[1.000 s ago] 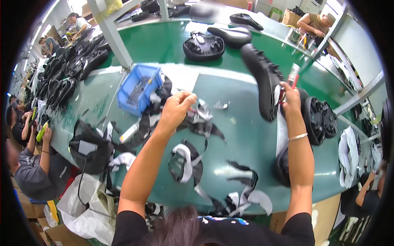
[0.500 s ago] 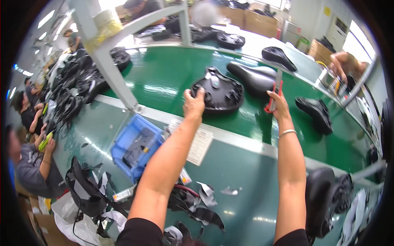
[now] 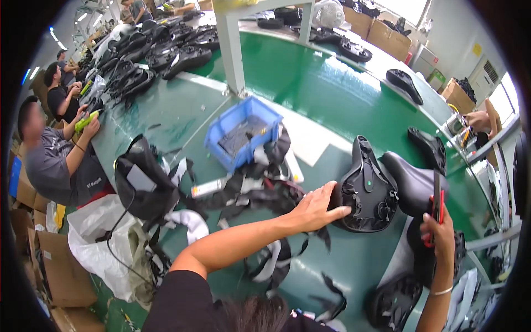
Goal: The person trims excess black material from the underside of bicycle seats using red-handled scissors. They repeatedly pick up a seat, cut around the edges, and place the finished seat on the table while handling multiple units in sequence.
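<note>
A black bicycle saddle (image 3: pixel 362 213) lies underside up, its ribbed shell and narrow nose showing. My left hand (image 3: pixel 318 209) grips its left rim, with the thumb over the edge. Against its right side rests a second bicycle saddle (image 3: pixel 415 182), smooth black top facing up. A red-handled utility knife (image 3: pixel 438 213) is in my closed right hand (image 3: pixel 441 235), blade pointing up, in front of the second saddle. Part of that saddle is hidden behind the knife and hand.
A blue bin (image 3: pixel 243 133) stands left of the saddles, with black and white scraps (image 3: pixel 265 182) around it. More saddles (image 3: pixel 395 301) lie at the near right. A white post (image 3: pixel 229 55) rises from the bench. Co-workers (image 3: pixel 61 149) sit at the left.
Both saddles have come nearer, from the green surface toward the near table. My left hand has stayed on the first saddle's rim; the knife remains in my right. The view has turned left.
</note>
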{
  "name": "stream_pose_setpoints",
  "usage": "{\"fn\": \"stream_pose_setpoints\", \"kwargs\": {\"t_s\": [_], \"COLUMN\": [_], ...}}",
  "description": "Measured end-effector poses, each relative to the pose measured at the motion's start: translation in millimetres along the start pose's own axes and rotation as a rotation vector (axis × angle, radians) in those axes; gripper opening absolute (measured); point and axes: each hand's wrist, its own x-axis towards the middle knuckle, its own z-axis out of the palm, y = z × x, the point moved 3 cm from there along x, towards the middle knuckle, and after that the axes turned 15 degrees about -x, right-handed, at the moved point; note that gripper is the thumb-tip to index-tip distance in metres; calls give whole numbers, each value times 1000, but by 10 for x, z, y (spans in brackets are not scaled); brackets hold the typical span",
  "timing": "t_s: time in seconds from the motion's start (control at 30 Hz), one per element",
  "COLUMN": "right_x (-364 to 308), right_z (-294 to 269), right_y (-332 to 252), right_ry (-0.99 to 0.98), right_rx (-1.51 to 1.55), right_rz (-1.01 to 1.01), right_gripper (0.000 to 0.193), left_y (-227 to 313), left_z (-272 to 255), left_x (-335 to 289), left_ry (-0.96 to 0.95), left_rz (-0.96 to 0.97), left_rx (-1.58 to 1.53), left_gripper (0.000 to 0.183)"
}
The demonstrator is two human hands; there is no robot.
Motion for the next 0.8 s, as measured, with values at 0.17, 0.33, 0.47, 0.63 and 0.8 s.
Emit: {"fn": "stream_pose_setpoints", "kwargs": {"t_s": [0.17,0.33,0.47,0.63,0.8], "right_x": [-1266,-1993,-2396,-2440,-1133], "right_z": [304,1204,1887,2611,2785], "right_y": [34,-225,-556,-1164,-1382], "right_ry": [30,-239,-511,-435,211], "right_rx": [-1,275,519,-13,-359], "right_rz": [-43,-223,-223,-663,-920], "right_gripper": [50,43,45,40,15], "left_y": [-128,-144,290,156,-25], "left_z": [346,269,-125,-233,-815], "left_x": [-1473,-2581,-2912,-2695,-2060], "left_ry": [-42,-98,-402,334,609], "left_rz": [375,312,-391,-90,81], "left_rx": [491,572,-121,-717,-828], "left_gripper": [62,22,55,51,29]}}
